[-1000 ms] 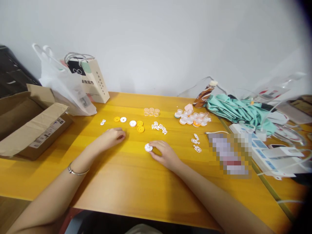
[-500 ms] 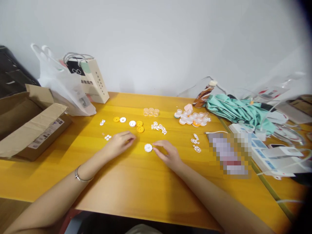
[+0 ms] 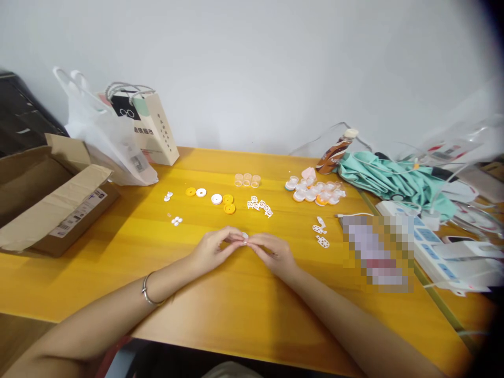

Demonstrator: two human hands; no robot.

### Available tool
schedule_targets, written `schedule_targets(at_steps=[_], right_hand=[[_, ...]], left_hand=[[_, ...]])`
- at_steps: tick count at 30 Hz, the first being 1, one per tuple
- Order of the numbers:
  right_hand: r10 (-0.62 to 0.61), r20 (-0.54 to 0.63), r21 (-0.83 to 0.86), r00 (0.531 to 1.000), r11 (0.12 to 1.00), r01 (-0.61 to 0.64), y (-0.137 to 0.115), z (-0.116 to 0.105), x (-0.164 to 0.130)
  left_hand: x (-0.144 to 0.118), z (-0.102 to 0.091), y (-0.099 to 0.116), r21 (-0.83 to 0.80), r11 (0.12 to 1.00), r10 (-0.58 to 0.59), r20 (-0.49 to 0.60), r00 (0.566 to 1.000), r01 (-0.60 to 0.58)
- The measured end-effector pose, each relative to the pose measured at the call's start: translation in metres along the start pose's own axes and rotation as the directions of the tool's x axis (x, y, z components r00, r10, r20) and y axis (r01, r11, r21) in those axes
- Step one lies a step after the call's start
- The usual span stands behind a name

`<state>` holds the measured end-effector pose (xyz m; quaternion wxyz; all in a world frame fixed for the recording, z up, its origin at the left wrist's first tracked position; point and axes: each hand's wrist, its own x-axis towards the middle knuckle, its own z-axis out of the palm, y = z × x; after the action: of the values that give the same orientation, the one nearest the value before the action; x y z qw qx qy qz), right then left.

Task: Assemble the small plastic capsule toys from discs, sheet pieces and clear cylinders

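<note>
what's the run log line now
left hand, right hand: fingertips together; white round part: at fingertips, mostly hidden; white spoked pieces: beyond hands

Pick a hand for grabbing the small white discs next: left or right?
Probably left: the left hand is closer to the small white discs, which lie on its side. The right hand would have to reach past it.

Body side of where left hand point(image 3: 216, 252) and right hand point(image 3: 275, 256) meet at white part point(image 3: 245, 236): bare tabletop point(image 3: 236, 310), passable. Just beyond grip: narrow strip, then lattice pieces point(image 3: 262, 204), yellow discs point(image 3: 229, 209) obstruct. Left: small white pieces point(image 3: 176, 224). Right: gap past right hand, then white cutouts point(image 3: 323, 242).
</note>
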<state>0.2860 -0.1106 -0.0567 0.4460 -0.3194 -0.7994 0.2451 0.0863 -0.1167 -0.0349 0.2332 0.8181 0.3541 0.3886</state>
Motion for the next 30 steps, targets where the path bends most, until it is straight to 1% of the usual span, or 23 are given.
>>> schedule_targets(at_steps=[2, 4, 7, 10, 12, 18, 25, 30], right_hand=[[0.039, -0.034, -0.046, 0.999, 0.998, -0.04, 0.003, -0.002, 0.002], [0.055, -0.059, -0.094, 0.997, 0.994, -0.06, 0.007, -0.004, 0.003], [0.022, -0.003, -0.147, 1.0, 0.989, -0.023, 0.012, -0.005, 0.004], [-0.022, 0.077, -0.229, 0.997, 0.973, 0.04, 0.015, -0.004, 0.004], [-0.043, 0.103, -0.278, 0.994, 0.958, 0.07, 0.016, -0.002, 0.004], [-0.073, 0.157, -0.315, 0.985, 0.942, 0.12, 0.017, -0.001, 0.004], [-0.114, 0.178, -0.366, 0.977, 0.914, 0.174, 0.018, -0.002, 0.003], [-0.105, 0.188, -0.354, 0.977, 0.92, 0.167, 0.018, -0.003, 0.004]], left_hand=[[0.003, -0.006, -0.004, 0.098, 0.993, 0.065, 0.052, 0.997, -0.07], [0.004, -0.01, -0.008, 0.216, 0.967, 0.115, 0.093, 0.989, -0.132], [0.003, -0.01, -0.015, 0.306, 0.937, 0.13, 0.137, 0.982, -0.166], [0.0, -0.006, -0.02, 0.326, 0.927, 0.132, 0.172, 0.976, -0.183], [0.0, -0.003, -0.021, 0.328, 0.925, 0.137, 0.176, 0.975, -0.189], [0.002, -0.003, -0.021, 0.355, 0.907, 0.17, 0.181, 0.969, -0.225], [0.0, -0.005, -0.019, 0.407, 0.879, 0.186, 0.182, 0.966, -0.246], [0.0, -0.005, -0.019, 0.41, 0.879, 0.179, 0.194, 0.965, -0.245]])
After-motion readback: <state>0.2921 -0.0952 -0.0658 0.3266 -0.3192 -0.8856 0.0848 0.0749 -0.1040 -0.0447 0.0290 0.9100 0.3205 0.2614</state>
